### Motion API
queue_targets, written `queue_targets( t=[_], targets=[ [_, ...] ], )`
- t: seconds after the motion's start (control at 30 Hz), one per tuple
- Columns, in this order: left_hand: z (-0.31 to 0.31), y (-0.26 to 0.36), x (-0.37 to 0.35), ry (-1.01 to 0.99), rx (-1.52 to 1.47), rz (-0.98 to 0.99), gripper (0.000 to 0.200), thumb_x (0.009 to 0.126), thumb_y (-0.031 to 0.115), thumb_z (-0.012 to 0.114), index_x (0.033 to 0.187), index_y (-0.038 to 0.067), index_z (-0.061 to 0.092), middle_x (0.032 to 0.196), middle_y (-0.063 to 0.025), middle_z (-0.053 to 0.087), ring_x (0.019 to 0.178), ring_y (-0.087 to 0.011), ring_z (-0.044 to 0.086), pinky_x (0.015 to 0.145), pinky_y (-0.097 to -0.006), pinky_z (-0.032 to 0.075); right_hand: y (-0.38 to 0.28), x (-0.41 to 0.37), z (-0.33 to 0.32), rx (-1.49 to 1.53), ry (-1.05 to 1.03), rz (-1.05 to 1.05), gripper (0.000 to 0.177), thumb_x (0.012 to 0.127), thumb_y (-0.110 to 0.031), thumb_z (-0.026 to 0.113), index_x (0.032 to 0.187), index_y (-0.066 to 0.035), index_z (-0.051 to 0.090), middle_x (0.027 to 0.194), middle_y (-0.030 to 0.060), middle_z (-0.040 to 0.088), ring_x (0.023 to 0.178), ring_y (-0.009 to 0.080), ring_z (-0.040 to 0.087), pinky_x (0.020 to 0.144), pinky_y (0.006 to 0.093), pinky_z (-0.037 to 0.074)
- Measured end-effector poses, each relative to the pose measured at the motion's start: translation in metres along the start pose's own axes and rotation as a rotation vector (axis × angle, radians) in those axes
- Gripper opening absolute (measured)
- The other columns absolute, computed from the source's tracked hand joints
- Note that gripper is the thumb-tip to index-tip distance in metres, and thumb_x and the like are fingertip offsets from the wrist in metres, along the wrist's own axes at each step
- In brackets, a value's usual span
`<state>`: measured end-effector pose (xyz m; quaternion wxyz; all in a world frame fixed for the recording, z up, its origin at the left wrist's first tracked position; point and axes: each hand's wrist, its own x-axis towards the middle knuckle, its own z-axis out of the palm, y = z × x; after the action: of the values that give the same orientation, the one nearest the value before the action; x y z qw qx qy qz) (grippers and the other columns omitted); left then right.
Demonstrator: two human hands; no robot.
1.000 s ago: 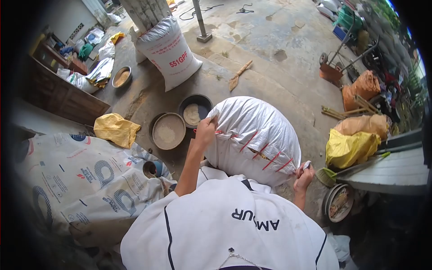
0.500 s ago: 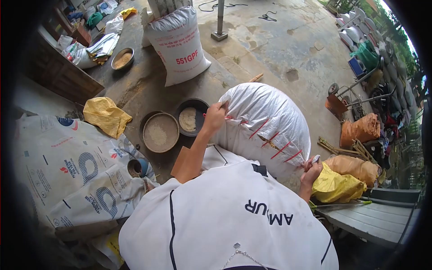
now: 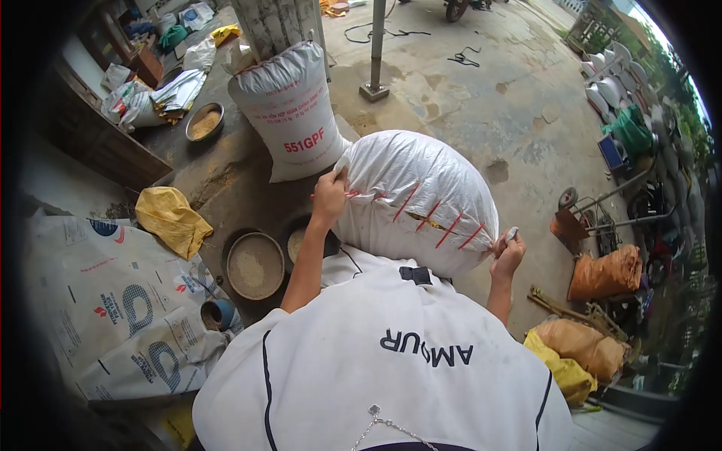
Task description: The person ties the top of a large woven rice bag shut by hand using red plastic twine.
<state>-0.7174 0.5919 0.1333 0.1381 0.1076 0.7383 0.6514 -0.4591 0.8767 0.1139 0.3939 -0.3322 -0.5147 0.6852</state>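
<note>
A bulging white woven sack [image 3: 421,169] rests against my front, its mouth laced with slanting red string [image 3: 450,229]. Through a gap between the stitches, some yellowish contents show. My left hand [image 3: 329,197] is closed around the sack's left top corner, where red string also pokes out. At the opposite corner, my right hand [image 3: 508,254] grips a twisted end of the sack cloth. Just beyond the held sack stands an upright white sack [image 3: 289,113] printed 551GPF in red.
To my left are a round basin of pale meal [image 3: 256,263], a darker bowl partly behind my forearm, a yellow sack [image 3: 173,218] and printed white sacking [image 3: 113,301]. A metal post [image 3: 376,52] rises ahead. A hand truck [image 3: 602,203] and orange sack [image 3: 605,272] are at right.
In the view, the held sack and both hands have shifted left, with the sack now overlapping the printed sack's edge. Both hands keep their grip on the corners.
</note>
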Motion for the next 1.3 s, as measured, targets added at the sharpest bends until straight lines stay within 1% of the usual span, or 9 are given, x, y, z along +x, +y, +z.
queue_targets(
  t=[0.13, 0.2, 0.4, 0.47, 0.5, 0.73, 1.03, 1.2, 1.3],
  targets=[
    [-0.004, -0.008, 0.043, 0.177, -0.082, -0.135, 0.039, 0.097, 0.028, 0.046, 0.072, 0.001, 0.056, 0.059, 0.0048, 0.044, 0.053, -0.0039, 0.035, 0.047, -0.0251, 0.029, -0.001, 0.101, 0.065, -0.044, -0.226, 0.085, 0.018, 0.082, -0.007, 0.043, 0.064, -0.006, 0.047, 0.047, -0.0036, 0.034, 0.039, 0.0059, 0.024, 0.038, 0.0251, 0.018],
    [-0.011, -0.006, 0.059, 0.217, -0.225, -0.105, 0.037, 0.098, 0.031, 0.044, 0.067, 0.011, 0.047, 0.057, 0.0064, 0.039, 0.050, -0.0033, 0.032, 0.047, -0.0217, 0.028, 0.004, 0.128, 0.095, -0.063, -0.265, 0.108, 0.018, 0.082, -0.007, 0.043, 0.064, -0.006, 0.047, 0.047, -0.0032, 0.035, 0.039, 0.0061, 0.025, 0.039, 0.0255, 0.019],
    [-0.048, -0.017, 0.101, 0.464, -0.313, -0.119, 0.036, 0.098, 0.034, 0.044, 0.069, 0.012, 0.045, 0.059, 0.0056, 0.038, 0.049, -0.0037, 0.032, 0.046, -0.0210, 0.027, 0.043, 0.208, 0.197, -0.144, -0.497, 0.232, 0.021, 0.086, -0.011, 0.045, 0.065, -0.007, 0.048, 0.049, -0.0040, 0.035, 0.040, 0.0057, 0.027, 0.040, 0.0244, 0.020],
    [-0.068, -0.030, 0.106, 0.525, -0.338, -0.141, 0.038, 0.098, 0.035, 0.044, 0.068, 0.012, 0.044, 0.058, 0.0056, 0.037, 0.049, -0.0042, 0.032, 0.046, -0.0211, 0.027, 0.048, 0.216, 0.254, -0.192, -0.530, 0.201, 0.027, 0.090, -0.015, 0.045, 0.065, -0.007, 0.048, 0.049, -0.0046, 0.035, 0.040, 0.0053, 0.027, 0.040, 0.0239, 0.020],
    [-0.077, -0.036, 0.112, 0.558, -0.378, -0.147, 0.039, 0.098, 0.036, 0.044, 0.067, 0.012, 0.043, 0.058, 0.0055, 0.036, 0.048, -0.0046, 0.032, 0.046, -0.0212, 0.027, 0.061, 0.228, 0.276, -0.174, -0.599, 0.180, 0.040, 0.096, -0.027, 0.046, 0.061, -0.007, 0.050, 0.049, -0.0048, 0.039, 0.042, 0.0044, 0.029, 0.041, 0.0240, 0.020],
    [-0.128, -0.094, 0.150, 0.655, -0.497, -0.228, 0.040, 0.098, 0.037, 0.044, 0.066, 0.012, 0.041, 0.058, 0.0044, 0.034, 0.046, -0.0053, 0.030, 0.045, -0.0222, 0.026, 0.134, 0.261, 0.396, -0.383, -0.703, 0.147, 0.036, 0.094, -0.025, 0.046, 0.063, -0.007, 0.050, 0.050, -0.0038, 0.040, 0.039, 0.0054, 0.031, 0.038, 0.0233, 0.023],
    [-0.166, -0.157, 0.284, 0.691, -0.612, -0.246, 0.042, 0.098, 0.039, 0.042, 0.067, 0.011, 0.043, 0.053, 0.0049, 0.032, 0.045, -0.0069, 0.031, 0.045, -0.0241, 0.028, 0.242, 0.337, 0.499, -0.540, -0.756, 0.145, 0.039, 0.096, -0.029, 0.044, 0.067, -0.005, 0.056, 0.049, -0.0028, 0.041, 0.041, 0.0069, 0.035, 0.040, 0.0247, 0.026],
    [-0.135, -0.176, 0.347, 0.588, -0.706, -0.271, 0.041, 0.098, 0.041, 0.041, 0.070, 0.011, 0.044, 0.054, 0.0050, 0.031, 0.045, -0.0075, 0.032, 0.047, -0.0244, 0.031, 0.264, 0.376, 0.492, -0.472, -0.644, 0.182, 0.040, 0.098, -0.033, 0.040, 0.074, -0.006, 0.056, 0.058, -0.0017, 0.047, 0.050, 0.0073, 0.041, 0.045, 0.0247, 0.032],
    [-0.135, -0.194, 0.363, 0.661, -0.831, -0.305, 0.041, 0.098, 0.041, 0.040, 0.071, 0.011, 0.044, 0.054, 0.0048, 0.031, 0.046, -0.0076, 0.033, 0.048, -0.0245, 0.032, 0.269, 0.404, 0.475, -0.559, -0.709, 0.172, 0.037, 0.099, -0.034, 0.041, 0.083, -0.004, 0.057, 0.070, 0.0006, 0.053, 0.062, 0.0091, 0.049, 0.057, 0.0248, 0.039]
  ],
)
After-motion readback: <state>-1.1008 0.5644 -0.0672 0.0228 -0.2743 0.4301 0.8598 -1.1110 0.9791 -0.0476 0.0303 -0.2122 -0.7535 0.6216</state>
